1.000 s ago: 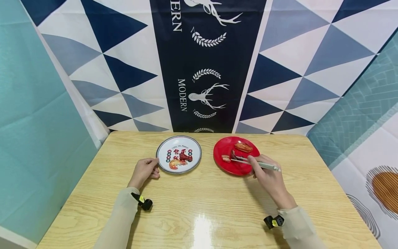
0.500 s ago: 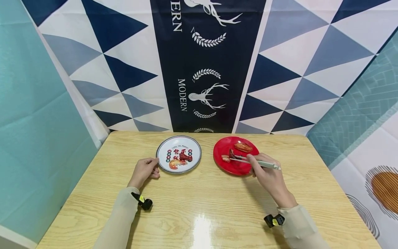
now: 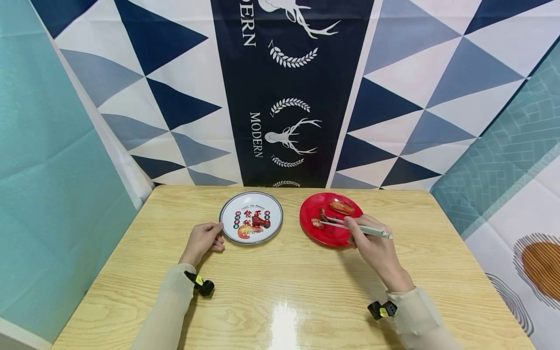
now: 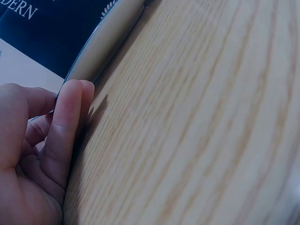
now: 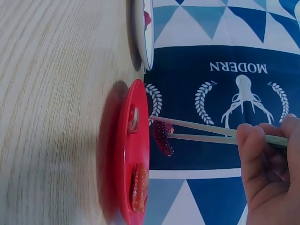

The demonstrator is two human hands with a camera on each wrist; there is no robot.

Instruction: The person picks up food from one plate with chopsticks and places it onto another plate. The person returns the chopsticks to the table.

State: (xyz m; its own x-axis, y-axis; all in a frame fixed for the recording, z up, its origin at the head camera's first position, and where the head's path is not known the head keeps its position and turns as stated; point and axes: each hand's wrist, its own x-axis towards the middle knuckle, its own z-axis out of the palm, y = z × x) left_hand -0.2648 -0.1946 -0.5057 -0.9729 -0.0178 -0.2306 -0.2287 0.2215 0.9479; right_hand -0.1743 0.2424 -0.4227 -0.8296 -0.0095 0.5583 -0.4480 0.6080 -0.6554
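Observation:
My left hand pinches the near-left rim of a white plate with a dark edge. In the left wrist view, thumb and fingers meet at that rim. Light green-grey chopsticks are held in my right hand. Their tips pinch a dark red, pale-dotted piece of food, which the right wrist view shows raised off the red plate. A browned chicken wing and a small pink-and-white piece lie on that plate.
On the white plate are a shrimp and a reddish-brown piece, over printed characters. Both plates stand toward the back of the wooden table. A patterned cloth hangs right behind the table.
The chopsticks have moved slightly left with the dark red piece between their tips, and it has come up from the red plate. My left hand and the white plate look unmoved.

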